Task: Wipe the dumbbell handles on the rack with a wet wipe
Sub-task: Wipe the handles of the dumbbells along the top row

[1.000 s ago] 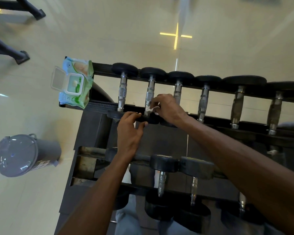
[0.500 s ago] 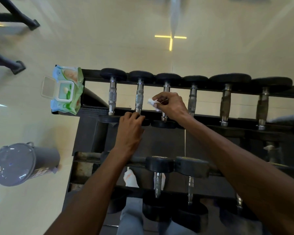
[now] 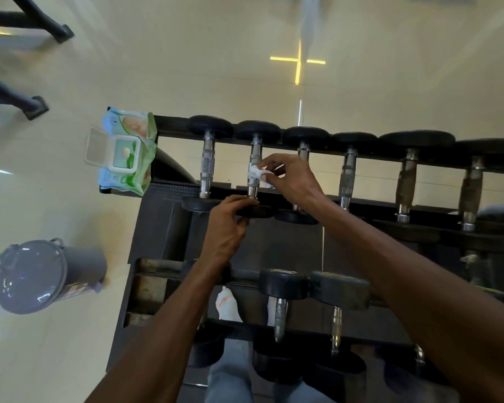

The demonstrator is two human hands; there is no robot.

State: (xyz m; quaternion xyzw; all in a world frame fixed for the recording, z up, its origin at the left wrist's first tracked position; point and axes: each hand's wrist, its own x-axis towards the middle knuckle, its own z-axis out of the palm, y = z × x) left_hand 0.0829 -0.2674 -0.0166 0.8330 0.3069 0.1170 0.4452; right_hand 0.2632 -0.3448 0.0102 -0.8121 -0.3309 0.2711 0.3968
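Observation:
A black rack carries a top row of several dumbbells with chrome handles and black heads. My right hand pinches a white wet wipe and presses it against the handle of the second dumbbell from the left. My left hand grips the near black head of that same dumbbell. The leftmost dumbbell stands just beside it. The third dumbbell's handle is mostly hidden behind my right hand.
A green and blue wet wipe pack with its lid flipped open lies on the rack's left end. A grey lidded bin stands on the glossy floor to the left. More dumbbells sit on the lower shelf. Black equipment legs are far left.
My right hand moved the wipe from between the handles back onto the second dumbbell's handle, higher than a second ago. My left hand stayed on that dumbbell's near head.

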